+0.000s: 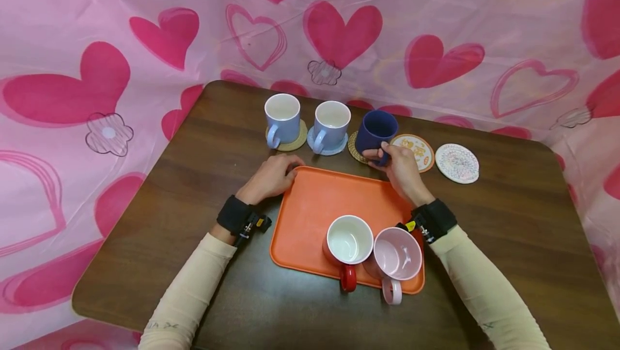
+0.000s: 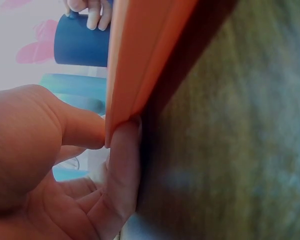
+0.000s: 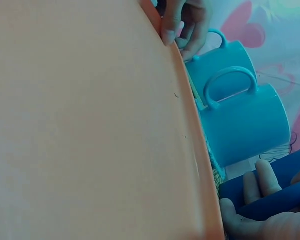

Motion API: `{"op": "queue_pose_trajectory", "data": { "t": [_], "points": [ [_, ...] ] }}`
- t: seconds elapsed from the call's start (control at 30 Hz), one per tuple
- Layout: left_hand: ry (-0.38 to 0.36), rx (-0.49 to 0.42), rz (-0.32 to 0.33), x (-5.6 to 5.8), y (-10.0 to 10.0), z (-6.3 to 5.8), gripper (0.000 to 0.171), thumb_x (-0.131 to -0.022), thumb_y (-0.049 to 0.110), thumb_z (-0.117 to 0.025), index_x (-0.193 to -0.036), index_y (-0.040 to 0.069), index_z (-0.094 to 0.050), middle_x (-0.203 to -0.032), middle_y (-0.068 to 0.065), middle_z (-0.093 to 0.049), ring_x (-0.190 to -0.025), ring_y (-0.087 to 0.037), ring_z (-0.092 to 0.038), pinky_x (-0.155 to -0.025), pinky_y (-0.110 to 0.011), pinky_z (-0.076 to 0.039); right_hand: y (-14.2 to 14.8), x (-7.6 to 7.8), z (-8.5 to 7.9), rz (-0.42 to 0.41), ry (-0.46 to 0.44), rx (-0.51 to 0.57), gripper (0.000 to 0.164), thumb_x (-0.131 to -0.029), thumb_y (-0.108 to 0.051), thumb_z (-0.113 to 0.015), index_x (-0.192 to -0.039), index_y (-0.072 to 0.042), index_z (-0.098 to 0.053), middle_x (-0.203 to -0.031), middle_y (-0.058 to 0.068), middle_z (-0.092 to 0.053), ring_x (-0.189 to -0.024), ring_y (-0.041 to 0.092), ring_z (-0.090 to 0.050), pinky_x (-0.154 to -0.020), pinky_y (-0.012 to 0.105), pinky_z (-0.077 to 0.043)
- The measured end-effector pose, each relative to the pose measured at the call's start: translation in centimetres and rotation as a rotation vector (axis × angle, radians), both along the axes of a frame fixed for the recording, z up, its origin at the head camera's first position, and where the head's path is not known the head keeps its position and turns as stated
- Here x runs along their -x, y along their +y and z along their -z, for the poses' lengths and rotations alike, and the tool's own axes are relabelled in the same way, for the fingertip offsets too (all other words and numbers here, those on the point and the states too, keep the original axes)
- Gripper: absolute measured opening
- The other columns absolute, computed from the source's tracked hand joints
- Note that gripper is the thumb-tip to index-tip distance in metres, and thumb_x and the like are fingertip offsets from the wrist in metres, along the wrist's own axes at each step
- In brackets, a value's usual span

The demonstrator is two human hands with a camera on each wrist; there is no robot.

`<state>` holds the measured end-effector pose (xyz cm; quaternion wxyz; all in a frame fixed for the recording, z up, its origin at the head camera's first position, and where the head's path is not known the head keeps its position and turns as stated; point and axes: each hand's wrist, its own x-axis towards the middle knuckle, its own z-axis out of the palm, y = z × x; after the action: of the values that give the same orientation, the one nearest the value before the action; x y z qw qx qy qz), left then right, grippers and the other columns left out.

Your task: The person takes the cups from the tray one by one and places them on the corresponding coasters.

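My right hand [image 1: 403, 169] holds a navy blue mug [image 1: 372, 137] by its handle; in the right wrist view the fingers curl about the handle. The mug is over a woven coaster [image 1: 356, 151], and whether its base touches it is hidden. My left hand [image 1: 275, 176] pinches the far left corner of an orange tray [image 1: 310, 215]. In the left wrist view the thumb lies on the rim and a finger underneath. A red mug [image 1: 348, 274] with a white inside and a pink mug [image 1: 398, 256] stand on the tray's near right part, handles toward me.
Two light blue mugs [image 1: 289, 128] [image 1: 333, 130] stand on coasters at the back left. An orange-rimmed coaster [image 1: 420, 151] and a white patterned coaster [image 1: 457, 163] lie right of the navy mug. A heart-print cloth [image 1: 339, 32] hangs behind the brown table [image 1: 508, 221].
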<state>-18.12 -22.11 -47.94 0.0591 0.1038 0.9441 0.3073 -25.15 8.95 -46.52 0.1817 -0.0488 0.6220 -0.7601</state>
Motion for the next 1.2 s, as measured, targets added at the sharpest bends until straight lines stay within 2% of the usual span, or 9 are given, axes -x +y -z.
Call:
{"op": "queue_pose_trajectory", "data": {
  "t": [0.17, 0.33, 0.6, 0.73, 0.9, 0.97, 1.03, 1.1, 1.2],
  "points": [
    [-0.002, 0.0, -0.005, 0.0, 0.1, -0.2, 0.029, -0.098, 0.011, -0.058, -0.125, 0.012, -0.07, -0.112, -0.007, -0.071, -0.097, -0.025, -0.062, -0.087, -0.043, -0.054, 0.0, -0.1, 0.2, 0.019, 0.013, 0.02, 0.036, -0.11, -0.023, -0.044, -0.081, -0.005, -0.056, -0.094, 0.002, -0.078, -0.105, 0.02, -0.071, -0.094, 0.032, -0.057],
    [-0.006, 0.004, -0.005, 0.0, 0.2, -0.1, 0.03, -0.097, 0.01, -0.058, -0.125, 0.013, -0.07, -0.111, -0.007, -0.071, -0.096, -0.025, -0.061, -0.085, -0.042, -0.053, 0.1, -0.3, 0.3, 0.016, 0.037, -0.011, 0.035, -0.109, -0.025, -0.046, -0.084, -0.004, -0.057, -0.092, 0.002, -0.076, -0.102, 0.024, -0.071, -0.092, 0.032, -0.058],
    [-0.013, -0.005, -0.004, 0.0, 0.4, 0.2, 0.029, -0.098, 0.011, -0.058, -0.124, 0.013, -0.07, -0.11, -0.007, -0.071, -0.094, -0.025, -0.061, -0.085, -0.042, -0.053, 2.3, -1.3, -0.8, 0.051, -0.001, -0.068, 0.021, -0.107, -0.022, -0.052, -0.109, -0.001, -0.053, -0.096, 0.002, -0.071, -0.093, 0.016, -0.07, -0.086, 0.028, -0.059],
    [-0.017, -0.012, -0.008, -0.1, 0.3, 0.1, 0.029, -0.098, 0.011, -0.059, -0.124, 0.013, -0.07, -0.111, -0.007, -0.071, -0.095, -0.025, -0.061, -0.085, -0.042, -0.054, 4.0, -2.5, -1.8, 0.058, 0.035, -0.124, 0.026, -0.106, -0.023, -0.055, -0.113, 0.002, -0.052, -0.101, 0.005, -0.068, -0.095, 0.017, -0.07, -0.086, 0.027, -0.059],
    [-0.023, -0.024, -0.001, 0.0, 0.1, 0.0, 0.03, -0.098, 0.011, -0.059, -0.125, 0.013, -0.07, -0.111, -0.007, -0.07, -0.094, -0.025, -0.06, -0.084, -0.041, -0.053, 6.0, -5.2, -3.6, -0.02, 0.11, -0.246, 0.034, -0.105, -0.028, -0.056, -0.116, 0.004, -0.053, -0.106, 0.006, -0.069, -0.103, 0.019, -0.071, -0.091, 0.027, -0.057],
    [-0.021, -0.022, -0.003, -0.1, 0.0, -0.1, 0.03, -0.098, 0.011, -0.059, -0.126, 0.013, -0.069, -0.109, -0.007, -0.07, -0.094, -0.025, -0.06, -0.083, -0.041, -0.052, 6.3, -6.5, -4.3, -0.048, 0.172, -0.343, 0.034, -0.106, -0.028, -0.055, -0.117, 0.004, -0.055, -0.109, 0.006, -0.07, -0.104, 0.016, -0.072, -0.091, 0.025, -0.057],
    [-0.014, -0.011, -0.008, -0.1, 0.0, -0.1, 0.03, -0.097, 0.011, -0.059, -0.126, 0.013, -0.069, -0.105, -0.008, -0.069, -0.092, -0.025, -0.059, -0.082, -0.041, -0.052, 6.4, -7.9, -5.0, -0.066, 0.274, -0.485, 0.03, -0.106, -0.025, -0.055, -0.117, 0.003, -0.057, -0.111, 0.009, -0.07, -0.102, 0.015, -0.071, -0.089, 0.023, -0.056],
    [-0.005, -0.002, -0.01, 0.0, 0.0, -0.1, 0.03, -0.097, 0.011, -0.059, -0.125, 0.012, -0.07, -0.102, -0.008, -0.068, -0.09, -0.025, -0.059, -0.08, -0.04, -0.051, 6.4, -9.5, -5.5, -0.087, 0.434, -0.664, 0.024, -0.105, -0.022, -0.057, -0.116, 0.0, -0.06, -0.111, 0.009, -0.069, -0.099, 0.015, -0.069, -0.086, 0.02, -0.055],
    [0.003, 0.004, -0.007, 0.1, 0.2, -0.1, 0.03, -0.097, 0.011, -0.06, -0.125, 0.012, -0.07, -0.097, -0.008, -0.067, -0.087, -0.025, -0.058, -0.077, -0.039, -0.05, 6.4, -12.1, -5.9, -0.114, 0.691, -0.898, 0.017, -0.1, -0.016, -0.064, -0.114, -0.005, -0.062, -0.109, 0.007, -0.067, -0.091, 0.015, -0.063, -0.079, 0.024, -0.054]
  ]
}}
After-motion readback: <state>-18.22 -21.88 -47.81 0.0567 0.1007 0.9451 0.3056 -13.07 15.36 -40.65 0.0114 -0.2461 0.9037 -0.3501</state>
